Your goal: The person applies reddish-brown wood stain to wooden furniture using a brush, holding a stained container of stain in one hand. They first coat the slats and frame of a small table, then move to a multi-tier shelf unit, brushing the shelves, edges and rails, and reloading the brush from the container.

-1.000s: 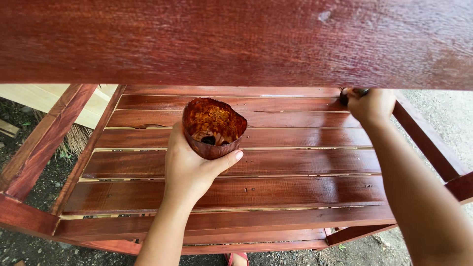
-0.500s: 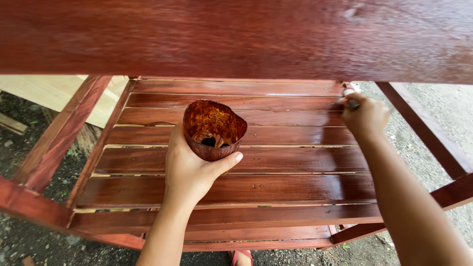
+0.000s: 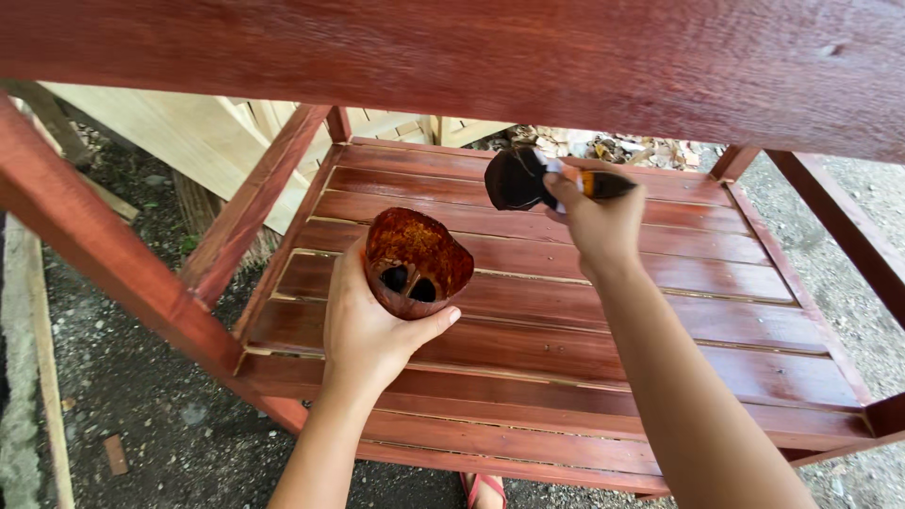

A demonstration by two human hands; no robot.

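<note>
My left hand grips a small stain-coated cup, its open mouth tilted toward me, with dark liquid at the bottom. My right hand holds a paintbrush by its handle, the dark wet bristles pointing left, just above and to the right of the cup. Both hands hover over the reddish-brown slatted lower shelf of a wooden frame. A wide stained top board spans the upper part of the view.
Stained legs and rails frame the shelf on the left and on the right. Pale unfinished boards lie behind at the left. Gravel ground surrounds the piece. A red sandal shows below the shelf.
My right hand has come from the shelf's far right corner toward the centre, bringing the brush near the cup. The view has shifted, showing more ground at the left.
</note>
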